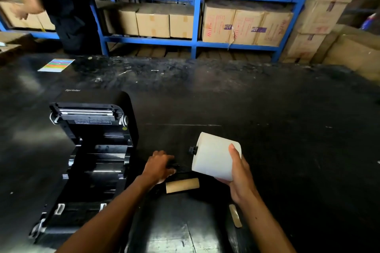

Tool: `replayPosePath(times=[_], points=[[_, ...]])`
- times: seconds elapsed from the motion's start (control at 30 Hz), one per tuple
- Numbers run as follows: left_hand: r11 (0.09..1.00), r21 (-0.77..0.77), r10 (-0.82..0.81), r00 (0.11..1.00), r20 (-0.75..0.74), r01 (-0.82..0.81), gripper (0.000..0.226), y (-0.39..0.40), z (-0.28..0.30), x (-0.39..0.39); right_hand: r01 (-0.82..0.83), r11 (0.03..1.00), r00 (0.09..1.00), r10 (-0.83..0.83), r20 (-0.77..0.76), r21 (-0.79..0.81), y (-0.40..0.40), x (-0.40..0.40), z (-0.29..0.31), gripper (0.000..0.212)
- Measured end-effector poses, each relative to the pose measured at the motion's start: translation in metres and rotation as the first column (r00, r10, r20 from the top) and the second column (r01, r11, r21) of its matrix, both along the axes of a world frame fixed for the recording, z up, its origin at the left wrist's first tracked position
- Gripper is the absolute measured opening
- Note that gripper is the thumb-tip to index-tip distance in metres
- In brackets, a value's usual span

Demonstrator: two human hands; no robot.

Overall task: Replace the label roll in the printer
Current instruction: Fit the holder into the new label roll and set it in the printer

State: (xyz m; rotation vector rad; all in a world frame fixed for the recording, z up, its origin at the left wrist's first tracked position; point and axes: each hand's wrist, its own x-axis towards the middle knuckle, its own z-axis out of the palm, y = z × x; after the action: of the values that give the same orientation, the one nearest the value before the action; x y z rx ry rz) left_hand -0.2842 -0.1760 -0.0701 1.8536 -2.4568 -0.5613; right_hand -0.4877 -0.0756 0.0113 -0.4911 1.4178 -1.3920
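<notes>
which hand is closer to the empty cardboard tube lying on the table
Left. The left hand rests on the table just above the cardboard tube's left end, almost touching. The right hand is further right, lifted, holding the white label roll.

1. Two bare arms are seen, coming in from the near edge.
2. No sleeves are seen on the forearms, which are bare up to the edge.
3. The left hand is bare, with no glove.
4. The right hand is bare too.
5. No ring or watch is seen on the parts shown.
</notes>
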Motion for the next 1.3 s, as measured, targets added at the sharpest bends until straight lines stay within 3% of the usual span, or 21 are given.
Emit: replayPosePath(times=[0.1,0.27,0.43,0.53,0.6,0.73,0.97,1.07,1.13,1.2,1.3], points=[[0.998,-0.028,-0.058,0.994,0.092,0.061,0.046,-0.004,-0.005,-0.003,-0.008,1.0,1.0,0.008,-0.009,0.007,0.004,0.002,-0.002,0.026],[0.989,0.088,0.138,0.954,-0.267,-0.118,0.035,-0.005,-0.007,-0.001,-0.023,1.0,0.999,0.024,-0.025,0.008,0.007,0.005,-0.001,0.03],[0.959,0.221,0.281,0.708,-0.648,-0.179,0.01,0.007,0.001,0.001,-0.038,0.999,0.999,0.039,-0.031,0.026,0.002,0.007,-0.001,0.017],[0.948,0.251,0.318,0.536,-0.782,-0.197,0.013,0.02,0.019,-0.009,-0.048,0.998,0.999,0.048,-0.008,0.043,-0.004,0.012,0.001,0.016],[0.954,0.264,0.299,0.507,-0.809,-0.142,0.019,0.029,0.033,-0.012,-0.053,0.998,0.999,0.054,-0.009,0.044,-0.007,0.016,0.003,0.016],[0.988,0.147,0.139,0.613,-0.778,-0.037,0.042,0.047,0.049,-0.007,-0.082,0.996,0.996,0.083,-0.02,0.02,-0.012,0.024,0.008,0.016],[0.983,0.139,0.184,0.644,-0.742,-0.12,0.059,0.064,0.062,-0.002,-0.156,0.988,0.988,0.156,-0.014,-0.015,-0.007,0.041,0.012,0.02],[0.948,0.273,0.316,0.549,-0.774,-0.162,0.069,0.069,0.068,0.008,-0.181,0.983,0.983,0.181,0.008,0.002,-0.006,0.046,0.016,0.016],[0.926,0.326,0.376,0.441,-0.815,-0.189,0.056,0.074,0.072,0.015,-0.198,0.98,0.98,0.198,0.036,0.008,-0.005,0.049,0.018,0.015],[0.935,0.262,0.34,0.394,-0.854,-0.239,0.039,0.08,0.078,0.023,-0.227,0.974,0.972,0.226,0.068,0.016,-0.004,0.054,0.02,0.017],[0.942,0.207,0.295,0.359,-0.885,-0.263,0.033,0.09,0.089,0.035,-0.265,0.964,0.961,0.263,0.086,0.013,-0.002,0.064,0.022,0.021]])
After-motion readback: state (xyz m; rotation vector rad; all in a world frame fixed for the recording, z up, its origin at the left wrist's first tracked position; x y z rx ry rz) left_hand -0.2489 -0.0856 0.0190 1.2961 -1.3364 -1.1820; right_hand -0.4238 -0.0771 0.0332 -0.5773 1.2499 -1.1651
